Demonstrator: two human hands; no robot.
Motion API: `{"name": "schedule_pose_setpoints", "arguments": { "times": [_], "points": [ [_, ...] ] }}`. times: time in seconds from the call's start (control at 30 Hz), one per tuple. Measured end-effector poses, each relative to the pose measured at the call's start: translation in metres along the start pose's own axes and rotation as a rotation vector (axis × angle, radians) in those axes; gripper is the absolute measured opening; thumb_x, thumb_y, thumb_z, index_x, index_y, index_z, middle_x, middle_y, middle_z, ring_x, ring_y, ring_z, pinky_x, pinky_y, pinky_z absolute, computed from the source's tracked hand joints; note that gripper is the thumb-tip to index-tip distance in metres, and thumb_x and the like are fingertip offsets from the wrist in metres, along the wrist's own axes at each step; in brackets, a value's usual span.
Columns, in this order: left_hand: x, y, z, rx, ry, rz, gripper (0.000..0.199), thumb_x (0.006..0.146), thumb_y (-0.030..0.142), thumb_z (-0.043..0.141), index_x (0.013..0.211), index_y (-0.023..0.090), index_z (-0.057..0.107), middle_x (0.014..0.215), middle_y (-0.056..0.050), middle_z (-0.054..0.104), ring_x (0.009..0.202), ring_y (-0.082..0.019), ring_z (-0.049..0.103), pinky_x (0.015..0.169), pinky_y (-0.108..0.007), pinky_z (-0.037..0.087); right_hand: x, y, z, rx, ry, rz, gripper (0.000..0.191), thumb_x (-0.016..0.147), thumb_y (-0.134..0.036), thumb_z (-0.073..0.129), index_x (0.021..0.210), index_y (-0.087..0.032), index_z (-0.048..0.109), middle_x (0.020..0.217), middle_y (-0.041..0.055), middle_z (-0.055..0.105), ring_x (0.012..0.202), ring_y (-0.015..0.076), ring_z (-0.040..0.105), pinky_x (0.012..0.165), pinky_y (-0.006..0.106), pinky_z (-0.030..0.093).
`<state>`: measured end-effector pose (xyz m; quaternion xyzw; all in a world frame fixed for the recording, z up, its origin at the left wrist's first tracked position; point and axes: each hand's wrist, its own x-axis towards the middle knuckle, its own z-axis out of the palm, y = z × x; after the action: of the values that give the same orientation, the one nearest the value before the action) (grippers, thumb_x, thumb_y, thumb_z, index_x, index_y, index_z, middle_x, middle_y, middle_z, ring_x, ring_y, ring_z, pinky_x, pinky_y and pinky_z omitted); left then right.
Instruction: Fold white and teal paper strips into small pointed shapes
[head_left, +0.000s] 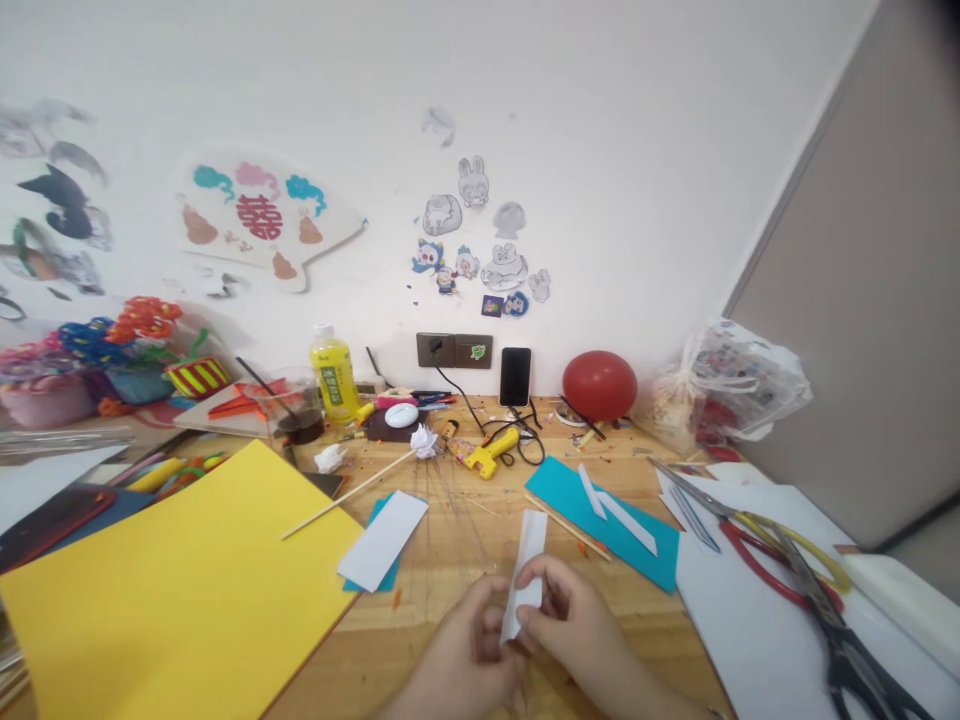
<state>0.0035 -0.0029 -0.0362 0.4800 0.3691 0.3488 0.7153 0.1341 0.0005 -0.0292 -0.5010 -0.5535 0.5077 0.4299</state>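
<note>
A narrow folded strip of white paper (532,545) is held upright between my two hands, low in the middle of the view. My left hand (480,640) grips its lower left edge, fingers curled behind it. On the other side, my right hand (566,610) pinches the strip between thumb and fingers. To the left lies a white paper rectangle (386,540) over a blue piece. A blue sheet (551,480) with two thin white strips rests to the right, a thin wooden stick along its near edge.
A yellow sheet (187,570) covers the table's left. Scissors (810,590) lie on white paper at right. A yellow glue gun (491,453), a white paper flower (425,441) on a stick, a drink bottle (335,375), a phone (515,377) and a red balloon (600,385) are farther back.
</note>
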Motion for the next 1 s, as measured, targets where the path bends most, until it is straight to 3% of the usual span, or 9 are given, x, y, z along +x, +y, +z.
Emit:
{"name": "schedule_pose_setpoints", "arguments": {
  "times": [0.2, 0.43, 0.67, 0.87, 1.0],
  "points": [
    [-0.001, 0.003, 0.0, 0.034, -0.001, 0.012, 0.045, 0.059, 0.046, 0.063, 0.086, 0.018, 0.042, 0.06, 0.005, 0.055, 0.035, -0.008, 0.051, 0.037, -0.021, 0.04, -0.002, 0.0, 0.001, -0.002, -0.043, 0.019, 0.017, 0.058, -0.014, 0.046, 0.074, -0.02, 0.045, 0.042, -0.0111, 0.038, 0.04, 0.0089, 0.042, 0.041, 0.019, 0.031],
    [-0.004, 0.008, 0.001, 0.004, 0.009, -0.04, 0.045, 0.056, 0.046, 0.065, 0.081, 0.017, 0.041, 0.052, 0.005, 0.057, 0.033, -0.009, 0.052, 0.034, -0.02, 0.039, -0.003, 0.004, -0.004, -0.065, -0.028, -0.067, 0.01, 0.064, -0.021, 0.055, 0.072, -0.02, 0.05, 0.052, -0.0065, 0.049, 0.05, 0.012, 0.049, 0.048, 0.022, 0.036],
    [-0.003, 0.007, -0.004, -0.023, 0.0, -0.056, 0.045, 0.055, 0.043, 0.066, 0.083, 0.016, 0.042, 0.055, 0.002, 0.062, 0.032, -0.011, 0.054, 0.032, -0.019, 0.038, 0.002, 0.004, -0.011, -0.013, -0.062, -0.053, 0.014, 0.072, -0.029, 0.05, 0.08, -0.018, 0.05, 0.053, -0.0059, 0.046, 0.049, 0.0108, 0.046, 0.048, 0.022, 0.035],
    [-0.002, 0.004, -0.008, -0.008, 0.038, -0.064, 0.036, 0.06, 0.041, 0.061, 0.079, 0.016, 0.044, 0.05, 0.002, 0.061, 0.033, -0.011, 0.054, 0.034, -0.018, 0.032, 0.01, -0.001, -0.029, -0.003, 0.143, -0.165, 0.024, 0.079, -0.037, 0.046, 0.092, -0.018, 0.047, 0.064, -0.0015, 0.052, 0.059, 0.0142, 0.051, 0.056, 0.024, 0.039],
    [-0.002, 0.007, -0.009, 0.163, 0.15, -0.05, 0.029, 0.062, 0.043, 0.056, 0.064, 0.017, 0.044, 0.039, 0.007, 0.049, 0.029, -0.007, 0.042, 0.033, -0.018, 0.028, 0.01, 0.003, -0.033, 0.064, 0.235, -0.215, 0.038, 0.076, -0.041, 0.051, 0.107, -0.022, 0.037, 0.08, 0.0011, 0.054, 0.07, 0.016, 0.053, 0.06, 0.025, 0.042]
  ]
}}
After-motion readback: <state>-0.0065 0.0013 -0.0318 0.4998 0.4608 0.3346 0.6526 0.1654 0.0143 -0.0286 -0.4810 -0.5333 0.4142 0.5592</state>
